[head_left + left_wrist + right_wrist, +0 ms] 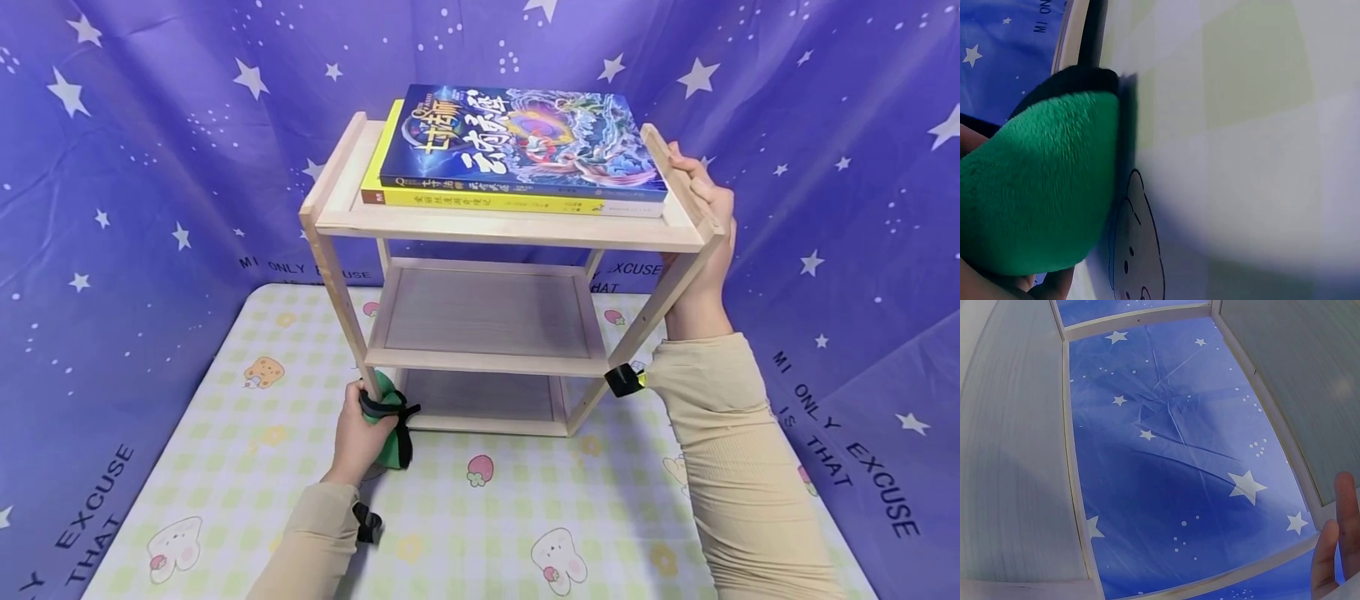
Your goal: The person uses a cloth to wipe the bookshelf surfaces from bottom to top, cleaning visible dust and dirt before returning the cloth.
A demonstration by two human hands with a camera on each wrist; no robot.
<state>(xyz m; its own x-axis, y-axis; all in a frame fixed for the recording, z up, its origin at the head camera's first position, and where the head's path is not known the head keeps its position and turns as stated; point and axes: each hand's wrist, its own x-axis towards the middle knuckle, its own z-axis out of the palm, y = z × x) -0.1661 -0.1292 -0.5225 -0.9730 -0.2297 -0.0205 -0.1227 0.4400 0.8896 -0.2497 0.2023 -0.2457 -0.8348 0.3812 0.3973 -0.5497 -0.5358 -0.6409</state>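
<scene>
A pale wooden three-tier shelf rack [495,360] stands on the table. My right hand [708,221] grips its upper right side rail, fingers over the outer side; some fingertips [1324,550] show at the lower right of the right wrist view. Down by the front left leg, my left hand [360,437] holds a fuzzy green plush piece with black trim [1054,181], close over the tablecloth. The leg's lower end is partly hidden behind it. On the top tier lie two stacked books: a blue illustrated book [525,137] above a yellow book [487,200].
A checked tablecloth [480,533] with cartoon prints covers the table. Purple curtains [150,208] with white stars hang behind and on both sides. The middle shelf board [487,312] and the bottom shelf board [480,396] are bare.
</scene>
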